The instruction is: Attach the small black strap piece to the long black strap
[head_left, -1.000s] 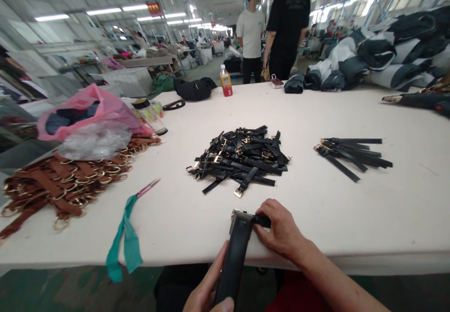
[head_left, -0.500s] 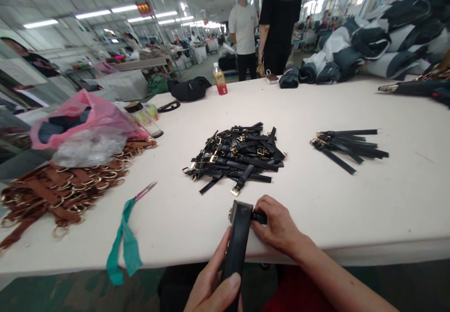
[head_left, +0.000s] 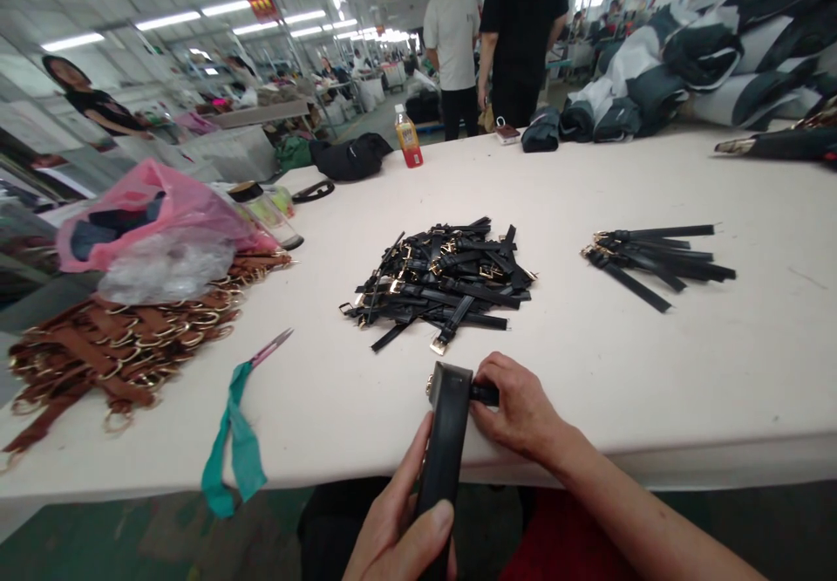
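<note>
**Table tally: singles all round, straps past counting**

Dead centre sits one heap of black buckled straps (head_left: 441, 280), too tangled to number. Right of the heap there's one smaller bunch (head_left: 654, 263), its pieces overlapping, so no firm count. Left of the heap: one pile of brown straps (head_left: 111, 345), one pink bag (head_left: 150, 215), one clear bag (head_left: 163, 271), one jar (head_left: 265, 210), one pair of scissors (head_left: 271, 347). Beyond the heap: one bottle (head_left: 408, 138), one black bag (head_left: 346, 155), two people standing (head_left: 452, 40). On the heap's near side are two hands, left hand (head_left: 398, 533) and right hand (head_left: 516, 406), sharing one wide black strap (head_left: 445, 441).
</note>
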Demonstrator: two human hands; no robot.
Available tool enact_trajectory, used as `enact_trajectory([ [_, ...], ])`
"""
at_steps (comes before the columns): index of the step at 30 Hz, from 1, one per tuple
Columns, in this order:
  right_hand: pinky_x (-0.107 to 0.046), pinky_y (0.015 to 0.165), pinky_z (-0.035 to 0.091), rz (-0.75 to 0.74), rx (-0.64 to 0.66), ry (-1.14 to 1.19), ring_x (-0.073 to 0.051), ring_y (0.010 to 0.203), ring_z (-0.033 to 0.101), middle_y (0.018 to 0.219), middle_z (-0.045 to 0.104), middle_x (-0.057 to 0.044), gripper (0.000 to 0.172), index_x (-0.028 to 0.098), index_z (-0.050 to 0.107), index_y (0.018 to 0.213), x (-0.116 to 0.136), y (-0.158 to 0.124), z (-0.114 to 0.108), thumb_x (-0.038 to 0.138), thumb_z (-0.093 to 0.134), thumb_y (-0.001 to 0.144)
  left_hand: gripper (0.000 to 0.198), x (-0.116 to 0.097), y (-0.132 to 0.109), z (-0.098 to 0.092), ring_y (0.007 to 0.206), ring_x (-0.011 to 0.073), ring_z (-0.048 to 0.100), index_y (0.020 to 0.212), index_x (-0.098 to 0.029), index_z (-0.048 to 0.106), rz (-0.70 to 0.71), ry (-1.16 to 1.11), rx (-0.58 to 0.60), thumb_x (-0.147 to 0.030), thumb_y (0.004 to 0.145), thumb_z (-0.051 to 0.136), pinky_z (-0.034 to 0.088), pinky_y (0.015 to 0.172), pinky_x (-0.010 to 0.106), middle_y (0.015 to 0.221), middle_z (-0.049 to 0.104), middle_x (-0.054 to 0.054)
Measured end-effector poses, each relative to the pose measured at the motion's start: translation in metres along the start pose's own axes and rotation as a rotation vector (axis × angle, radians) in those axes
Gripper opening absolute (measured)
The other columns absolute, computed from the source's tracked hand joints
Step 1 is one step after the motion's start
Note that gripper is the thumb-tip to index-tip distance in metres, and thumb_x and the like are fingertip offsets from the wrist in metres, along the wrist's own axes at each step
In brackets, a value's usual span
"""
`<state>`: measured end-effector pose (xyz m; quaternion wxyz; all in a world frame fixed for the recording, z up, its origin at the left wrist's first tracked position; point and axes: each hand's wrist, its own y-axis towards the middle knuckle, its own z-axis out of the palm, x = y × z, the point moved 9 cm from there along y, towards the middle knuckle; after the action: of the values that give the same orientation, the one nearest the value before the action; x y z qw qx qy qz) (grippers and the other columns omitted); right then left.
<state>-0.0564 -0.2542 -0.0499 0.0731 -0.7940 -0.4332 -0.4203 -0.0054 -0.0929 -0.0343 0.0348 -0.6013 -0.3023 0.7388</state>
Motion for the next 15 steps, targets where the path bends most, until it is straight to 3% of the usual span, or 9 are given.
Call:
enact_trajectory([
  [5, -0.026, 0.068, 0.041, 0.011, -0.002, -0.012, -0.015, 0.074, 0.049, 0.079, 0.051, -0.001, 0.008, 0.018, 0.053, 0.071, 0.000, 0.000, 0.000, 0.014, 0.059, 0.067, 0.075, -0.005, 0.011, 0.001, 0.046, 0.0115, 0.046, 0.146, -0.020, 0.013, 0.040, 0.032, 0.002, -0.041, 0.086, 0.053, 0.027, 0.044, 0.021, 0.054, 0.062, 0.000],
  [15, -0.026, 0.066, 0.039, -0.010, -0.028, -0.057, -0.014, 0.071, 0.048, 0.075, 0.050, 0.000, 0.009, 0.018, 0.052, 0.069, 0.000, 0.000, 0.000, 0.013, 0.059, 0.066, 0.069, -0.006, 0.018, -0.008, 0.035, 0.0130, 0.050, 0.144, -0.032, 0.011, 0.037, -0.078, 0.018, -0.043, 0.088, 0.049, 0.037, 0.036, 0.020, 0.055, 0.061, -0.001],
])
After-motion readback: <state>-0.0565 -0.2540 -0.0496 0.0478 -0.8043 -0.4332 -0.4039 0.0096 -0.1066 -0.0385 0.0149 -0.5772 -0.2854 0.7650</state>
